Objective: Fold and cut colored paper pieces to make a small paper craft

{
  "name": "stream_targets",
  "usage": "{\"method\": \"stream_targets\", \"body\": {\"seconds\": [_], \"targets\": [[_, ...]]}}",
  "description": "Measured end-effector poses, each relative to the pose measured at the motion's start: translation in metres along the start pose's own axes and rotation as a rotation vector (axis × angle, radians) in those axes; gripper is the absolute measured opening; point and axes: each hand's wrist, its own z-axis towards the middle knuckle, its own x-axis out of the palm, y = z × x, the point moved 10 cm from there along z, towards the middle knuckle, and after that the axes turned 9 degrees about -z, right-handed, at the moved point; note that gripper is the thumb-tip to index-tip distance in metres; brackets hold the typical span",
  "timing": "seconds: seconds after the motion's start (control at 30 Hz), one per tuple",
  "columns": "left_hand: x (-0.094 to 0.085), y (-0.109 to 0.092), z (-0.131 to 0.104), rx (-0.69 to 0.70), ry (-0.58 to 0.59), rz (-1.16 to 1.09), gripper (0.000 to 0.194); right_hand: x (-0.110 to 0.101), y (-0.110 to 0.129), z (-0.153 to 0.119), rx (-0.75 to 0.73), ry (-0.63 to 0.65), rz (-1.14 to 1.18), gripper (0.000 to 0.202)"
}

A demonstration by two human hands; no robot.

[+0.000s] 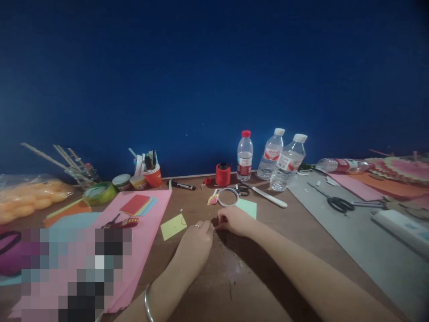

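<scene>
On the brown table (208, 286), left hand (197, 239) and right hand (233, 220) meet, fingertips close together; what they pinch, if anything, cannot be told. Yellow paper (172, 228) lies beside the left, green paper (249, 208) beyond the right. Light, steady pressure suits such close work.

Space btwn fingers (224, 215) unclear, purple obj. (9, 263) cropped @ L edge

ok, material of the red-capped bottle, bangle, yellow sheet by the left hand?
Red-capped bottle: likely clear, glossy plastic; see-through walls. Bangle: probably polished metal; silvery highlights. Yellow sheet: matte paper or thin card; flat, straight edges.
</scene>
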Motion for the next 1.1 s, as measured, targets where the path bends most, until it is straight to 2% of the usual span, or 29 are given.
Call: {"method": "stream_targets", "body": {"seconds": [0.17,0.33,0.47,0.57,0.67,0.77,0.87,1.1], "targets": [[0.002,0.003,-0.008,-0.165,0.019,0.093,0.027,-0.001,-0.002,0.000,0.005,0.019,-0.009,0.015],[0.001,0.011,-0.006,-0.173,0.008,0.078,0.024,-0.006,0.001,-0.002,-0.008,0.016,-0.020,0.010],[-0.006,0.029,0.001,-0.155,-0.101,-0.088,0.019,-0.012,0.017,-0.008,-0.063,-0.045,-0.056,0.008],[-0.009,0.039,0.003,-0.163,-0.170,-0.227,0.016,-0.014,0.026,-0.010,-0.084,-0.105,-0.134,0.014],[-0.007,0.044,0.004,-0.172,-0.182,-0.347,0.012,-0.011,0.027,-0.008,-0.087,-0.131,-0.144,0.021],[-0.002,0.048,0.005,-0.174,-0.174,-0.469,0.010,-0.006,0.029,-0.006,-0.126,-0.136,-0.127,0.012],[0.000,0.049,0.005,-0.169,-0.173,-0.527,0.012,-0.004,0.030,-0.005,-0.154,-0.144,-0.117,0.013],[-0.009,0.044,0.003,-0.159,-0.205,-0.608,0.013,-0.004,0.027,-0.004,-0.130,-0.115,-0.005,0.013]]}}
